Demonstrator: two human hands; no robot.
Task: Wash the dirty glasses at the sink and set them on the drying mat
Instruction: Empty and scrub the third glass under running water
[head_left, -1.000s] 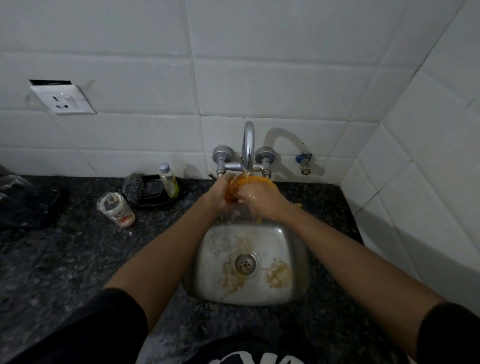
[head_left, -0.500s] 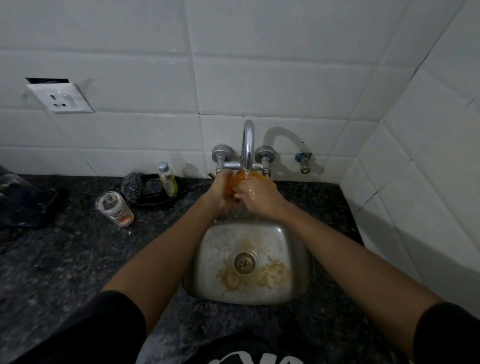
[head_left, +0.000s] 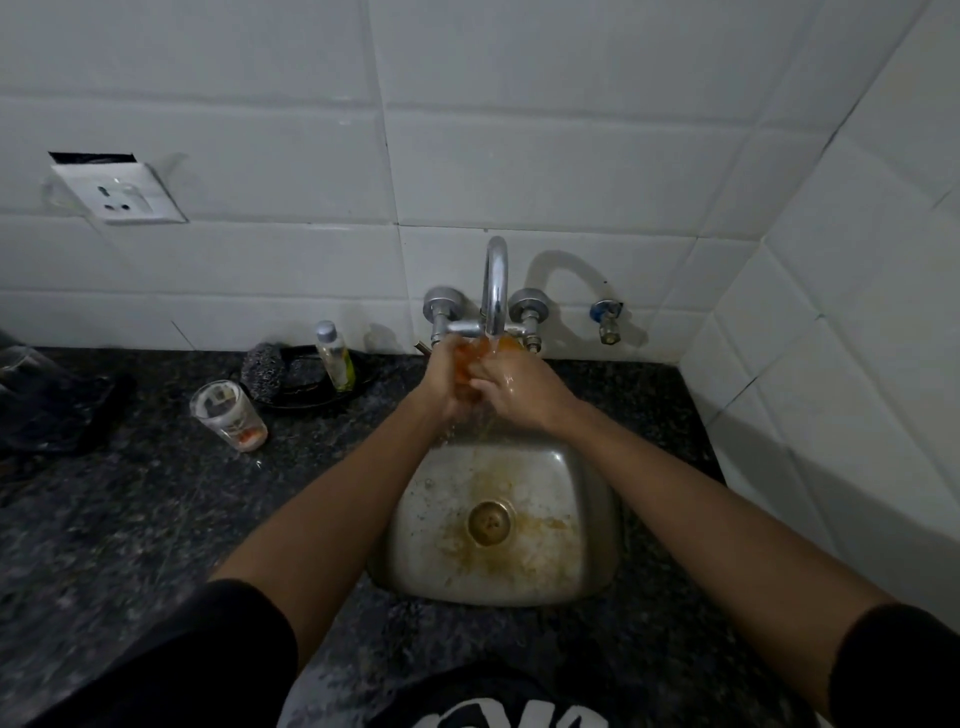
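Under the tap (head_left: 493, 291) both hands close round a glass with orange residue (head_left: 501, 345), mostly hidden by my fingers. My left hand (head_left: 447, 379) grips it from the left, and my right hand (head_left: 519, 387) wraps over it from the right. Water runs down over them into the steel sink (head_left: 415, 551), whose bottom is stained orange around the drain. A second dirty glass (head_left: 228, 415) with orange dregs lies tilted on the dark counter to the left. A dark drying mat (head_left: 47, 410) lies at the far left edge.
A small soap bottle (head_left: 335, 356) and a steel scrubber (head_left: 265, 371) sit on a black dish behind the second glass. A wall socket (head_left: 119, 192) is on the tiles at upper left. A small valve (head_left: 605, 319) sticks out right of the tap. The tiled side wall closes in on the right.
Both hands have lifted the glass slightly higher and closer under the spout. The orange water in the sink has spread around the drain.
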